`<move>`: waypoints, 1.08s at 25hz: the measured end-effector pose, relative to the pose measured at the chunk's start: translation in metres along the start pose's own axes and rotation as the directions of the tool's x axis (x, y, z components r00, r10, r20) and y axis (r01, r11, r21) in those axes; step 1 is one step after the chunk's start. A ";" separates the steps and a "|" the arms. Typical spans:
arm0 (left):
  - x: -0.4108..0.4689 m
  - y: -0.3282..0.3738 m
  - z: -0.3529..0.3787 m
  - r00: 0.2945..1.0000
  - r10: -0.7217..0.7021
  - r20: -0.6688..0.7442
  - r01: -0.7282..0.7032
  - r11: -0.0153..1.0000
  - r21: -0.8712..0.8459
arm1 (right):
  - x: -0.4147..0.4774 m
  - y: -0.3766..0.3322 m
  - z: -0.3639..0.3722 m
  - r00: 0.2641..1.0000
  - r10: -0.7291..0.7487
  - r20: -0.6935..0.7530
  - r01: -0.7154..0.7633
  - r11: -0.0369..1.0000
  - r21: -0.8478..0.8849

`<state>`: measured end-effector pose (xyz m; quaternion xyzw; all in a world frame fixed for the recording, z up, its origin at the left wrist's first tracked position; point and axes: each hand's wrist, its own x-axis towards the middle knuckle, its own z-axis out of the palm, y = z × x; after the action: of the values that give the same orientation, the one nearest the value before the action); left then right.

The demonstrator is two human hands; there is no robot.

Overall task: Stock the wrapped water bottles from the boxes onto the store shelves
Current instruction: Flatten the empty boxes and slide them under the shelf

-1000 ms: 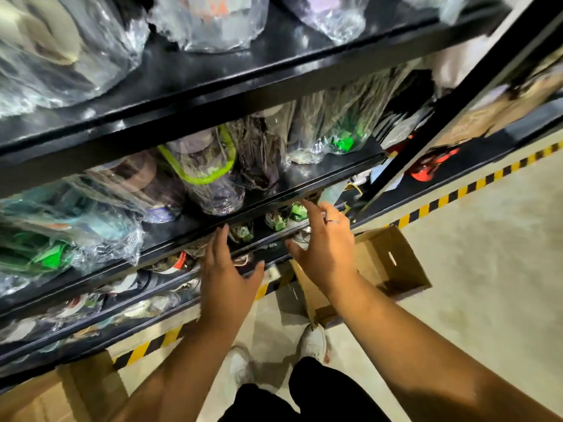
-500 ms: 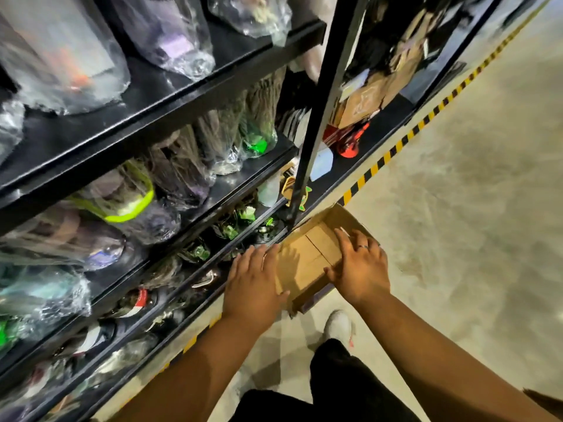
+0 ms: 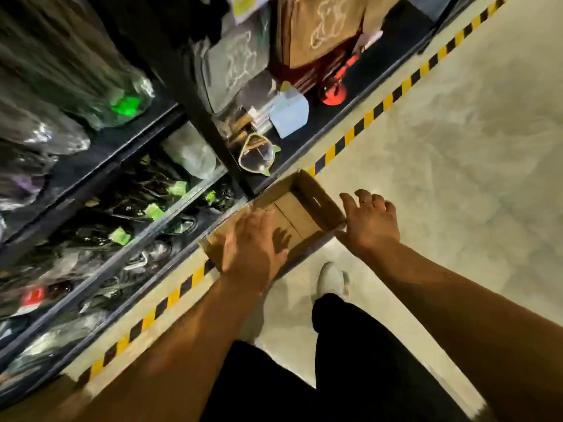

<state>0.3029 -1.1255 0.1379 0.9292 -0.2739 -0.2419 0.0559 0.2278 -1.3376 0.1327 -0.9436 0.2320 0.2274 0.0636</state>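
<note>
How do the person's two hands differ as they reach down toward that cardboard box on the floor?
The left hand is above the open cardboard box, while the right hand is at the box's right end.
The left hand's fingers are stretched out fairly flat; the right hand's fingers are spread and loosely curled.
The right hand wears a ring; none shows on the left hand.
Both hands are bare and hold nothing.

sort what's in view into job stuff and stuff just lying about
Job: cardboard box, wrapped bottles, shelves, left hand, right hand.
Lying about: brown paper bag, red item, striped floor tape.
</note>
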 end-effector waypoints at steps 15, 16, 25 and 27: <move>0.131 0.008 0.268 0.996 -0.084 -0.042 0.077 0.985 -0.152 | 0.233 0.074 0.275 0.980 0.023 0.199 -0.089 0.940 0.328; 0.133 0.005 0.278 0.995 -0.085 -0.054 0.077 0.987 -0.144 | 0.241 0.075 0.286 0.980 0.014 0.200 -0.082 0.938 0.337; 0.149 0.001 0.289 0.996 -0.085 -0.034 0.075 0.969 -0.235 | 0.221 0.074 0.293 0.994 0.045 0.095 -0.084 0.882 0.463; 0.150 0.005 0.267 0.994 -0.109 -0.015 0.099 0.950 -0.296 | 0.187 0.061 0.274 0.998 -0.001 0.065 -0.031 0.870 0.492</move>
<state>0.2823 -1.2026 -0.1575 0.9272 -0.1846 -0.2683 0.1851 0.2373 -1.4065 -0.1971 -0.8869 0.2873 0.1909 0.3073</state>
